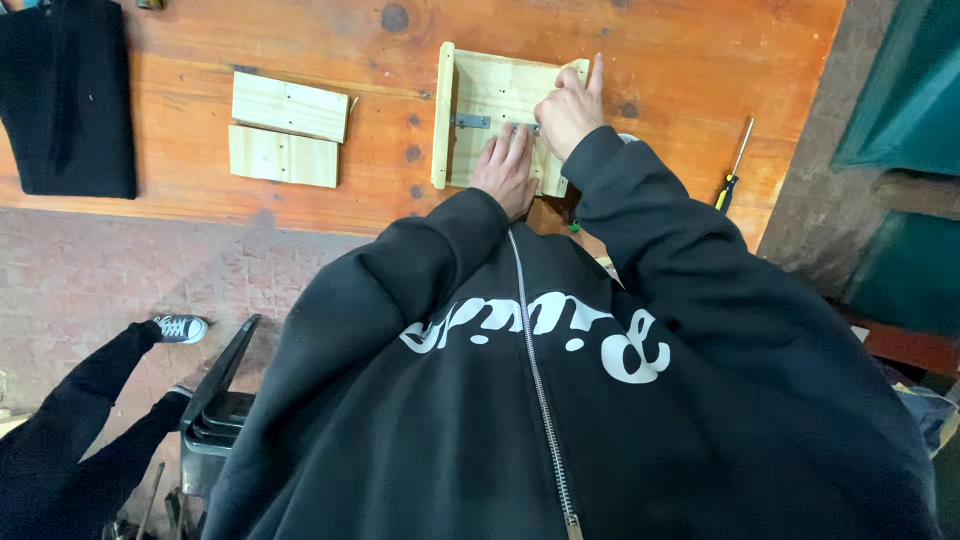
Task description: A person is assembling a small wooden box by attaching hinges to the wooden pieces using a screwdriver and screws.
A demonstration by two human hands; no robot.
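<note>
A pale wooden box frame [470,100] lies on the orange wooden table [700,60]. It has raised side boards and a grey metal hinge [470,122] on its flat panel. My left hand [507,170] lies flat on the panel's near edge, fingers together. My right hand [570,110] is curled above the panel near the right side board, index finger pointing up along that board. Whether it pinches something small is hidden by the fingers.
Two loose pale boards [288,128] lie left of the box. A yellow-handled screwdriver [735,165] lies at the table's right edge. A black cloth [65,95] covers the far left. A black chair [215,410] and another person's legs and sneaker [180,327] are on the brick floor.
</note>
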